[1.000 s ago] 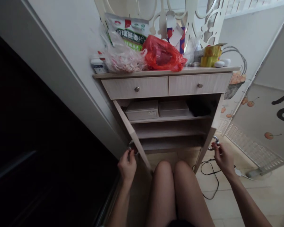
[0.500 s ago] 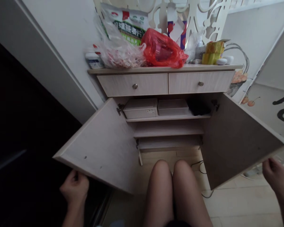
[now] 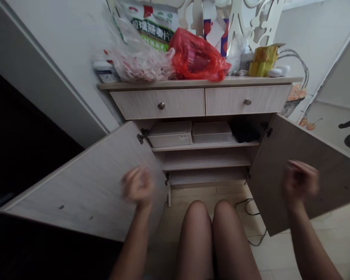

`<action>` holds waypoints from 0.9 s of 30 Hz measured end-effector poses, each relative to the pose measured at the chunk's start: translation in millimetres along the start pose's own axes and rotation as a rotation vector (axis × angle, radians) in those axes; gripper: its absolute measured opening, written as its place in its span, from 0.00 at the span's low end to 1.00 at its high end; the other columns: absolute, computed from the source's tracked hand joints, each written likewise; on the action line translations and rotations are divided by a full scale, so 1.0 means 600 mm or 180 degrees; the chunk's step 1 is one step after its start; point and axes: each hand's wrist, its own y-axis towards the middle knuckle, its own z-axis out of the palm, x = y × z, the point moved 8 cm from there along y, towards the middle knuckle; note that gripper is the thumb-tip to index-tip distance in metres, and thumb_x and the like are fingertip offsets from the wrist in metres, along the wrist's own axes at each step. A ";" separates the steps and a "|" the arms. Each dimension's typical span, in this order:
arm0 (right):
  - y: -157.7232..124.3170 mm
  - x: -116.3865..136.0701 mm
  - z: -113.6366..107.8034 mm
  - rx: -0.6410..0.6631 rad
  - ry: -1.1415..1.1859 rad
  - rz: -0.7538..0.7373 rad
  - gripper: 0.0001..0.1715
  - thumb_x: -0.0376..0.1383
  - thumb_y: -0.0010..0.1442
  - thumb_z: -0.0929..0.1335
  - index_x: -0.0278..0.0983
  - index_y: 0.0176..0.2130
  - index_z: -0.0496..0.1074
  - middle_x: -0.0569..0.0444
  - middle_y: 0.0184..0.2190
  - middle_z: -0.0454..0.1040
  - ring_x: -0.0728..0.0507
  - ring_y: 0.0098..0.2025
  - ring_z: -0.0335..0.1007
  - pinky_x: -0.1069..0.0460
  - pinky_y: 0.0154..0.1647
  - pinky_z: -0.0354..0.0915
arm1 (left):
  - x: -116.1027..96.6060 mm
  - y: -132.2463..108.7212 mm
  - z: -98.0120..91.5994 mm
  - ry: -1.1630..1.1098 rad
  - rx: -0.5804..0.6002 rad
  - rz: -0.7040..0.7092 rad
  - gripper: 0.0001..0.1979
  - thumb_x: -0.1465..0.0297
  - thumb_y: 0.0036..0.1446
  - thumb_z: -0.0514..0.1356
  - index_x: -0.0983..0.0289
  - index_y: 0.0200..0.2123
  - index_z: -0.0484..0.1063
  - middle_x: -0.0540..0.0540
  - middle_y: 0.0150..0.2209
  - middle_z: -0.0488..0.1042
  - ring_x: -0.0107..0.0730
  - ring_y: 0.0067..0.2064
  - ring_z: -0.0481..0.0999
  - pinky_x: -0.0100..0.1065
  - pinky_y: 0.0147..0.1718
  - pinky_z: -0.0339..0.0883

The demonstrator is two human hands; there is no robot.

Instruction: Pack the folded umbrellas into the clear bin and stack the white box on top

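Both doors of a pale wood-grain shoe cabinet [image 3: 204, 103] stand wide open. My left hand [image 3: 138, 186] is motion-blurred in the air in front of the left door [image 3: 76, 190], near its inner edge. My right hand [image 3: 300, 182] is also blurred, in front of the right door [image 3: 280, 171]. Neither hand seems to touch a door or hold anything. On the top shelf lie a white box [image 3: 169, 134], a grey box [image 3: 211, 133] and a dark item [image 3: 245, 131]. The lower shelves [image 3: 205, 163] show bare boards.
The cabinet top [image 3: 192, 83] holds a red plastic bag [image 3: 195, 56], a clear bag [image 3: 140, 62], a cereal packet [image 3: 151, 31] and yellow packs [image 3: 261, 60]. A black cable [image 3: 251, 208] lies on the tiled floor [image 3: 291, 249]. My knees [image 3: 210, 233] are below the cabinet.
The doors have swung further open, and the left one now spreads wider. Both hands have let go of the doors and moved inward, up in front of them. The view has tilted slightly.
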 end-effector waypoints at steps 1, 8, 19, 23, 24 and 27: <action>0.008 0.034 0.071 0.0396 0.0271 -0.0320 0.17 0.48 0.64 0.64 0.39 0.41 0.73 0.42 0.40 0.75 0.38 0.39 0.72 0.45 0.39 0.67 | -0.018 0.012 0.054 -0.0056 0.0185 0.0257 0.17 0.55 0.62 0.55 0.61 0.39 0.78 0.59 0.39 0.80 0.43 0.44 0.78 0.48 0.50 0.69; 0.016 0.056 0.491 0.2827 -0.0602 -0.0896 0.18 0.34 0.68 0.61 0.34 0.51 0.74 0.41 0.52 0.74 0.38 0.51 0.70 0.49 0.47 0.66 | -0.082 0.056 0.449 0.0752 0.2648 0.1281 0.13 0.71 0.64 0.55 0.66 0.48 0.76 0.65 0.50 0.77 0.45 0.54 0.73 0.44 0.54 0.61; -0.013 -0.004 0.605 0.3614 -0.1462 -0.0905 0.17 0.35 0.68 0.61 0.34 0.48 0.77 0.40 0.48 0.76 0.41 0.46 0.74 0.53 0.39 0.64 | -0.026 0.034 0.548 0.1056 0.3148 0.1096 0.16 0.80 0.62 0.51 0.67 0.42 0.78 0.66 0.45 0.78 0.46 0.52 0.74 0.44 0.55 0.59; -0.009 0.003 0.557 0.3479 -0.1227 -0.1112 0.17 0.37 0.70 0.61 0.36 0.46 0.77 0.44 0.45 0.77 0.42 0.46 0.72 0.54 0.38 0.63 | -0.028 0.024 0.504 0.0805 0.3155 0.1162 0.13 0.76 0.63 0.53 0.66 0.44 0.78 0.63 0.44 0.78 0.43 0.49 0.75 0.43 0.53 0.60; -0.011 0.006 0.537 0.3441 -0.1114 -0.1168 0.16 0.37 0.69 0.61 0.36 0.46 0.77 0.44 0.44 0.77 0.43 0.45 0.72 0.54 0.39 0.62 | -0.033 0.019 0.484 0.0689 0.3103 0.1238 0.13 0.75 0.64 0.53 0.65 0.44 0.78 0.63 0.43 0.79 0.43 0.48 0.75 0.44 0.52 0.61; -0.033 0.019 0.451 0.3312 -0.0691 -0.1292 0.14 0.37 0.68 0.63 0.37 0.43 0.78 0.46 0.40 0.77 0.43 0.43 0.72 0.54 0.39 0.62 | -0.053 -0.011 0.399 0.0214 0.2803 0.1638 0.12 0.73 0.65 0.53 0.64 0.42 0.78 0.61 0.38 0.79 0.41 0.43 0.76 0.43 0.48 0.64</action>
